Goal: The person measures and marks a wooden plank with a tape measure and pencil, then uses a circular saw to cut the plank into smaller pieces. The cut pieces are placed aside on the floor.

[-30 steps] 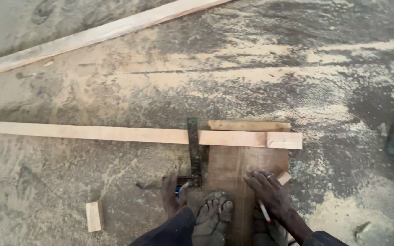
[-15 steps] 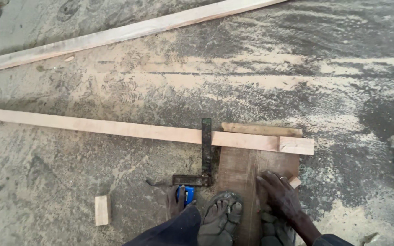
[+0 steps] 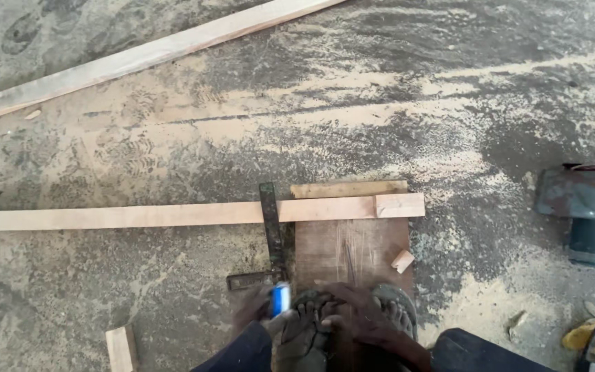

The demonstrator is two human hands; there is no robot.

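A long pale wooden strip (image 3: pixel 125 215) lies across the floor, its right end resting over a dark brown board (image 3: pixel 352 251). A metal try square (image 3: pixel 271 238) lies across the strip, with its short arm near my left hand. My left hand (image 3: pixel 253 313) is curled around a small blue and white object (image 3: pixel 280 300) just below the square. My right hand (image 3: pixel 363 318) rests on the near end of the board, fingers down between my two sandalled feet (image 3: pixel 304 324). Whether it holds anything is hidden.
A second long plank (image 3: pixel 139 55) lies diagonally at the far left. A small wood offcut (image 3: pixel 121 348) sits near left, and another chip (image 3: pixel 402 260) lies on the board's right edge. A dark metal machine part (image 3: pixel 590 217) stands at the right. Sawdust covers the concrete floor.
My left hand has dropped from the square's short arm and now shows the blue object. My right hand has slid left and nearer, onto the board between my feet.
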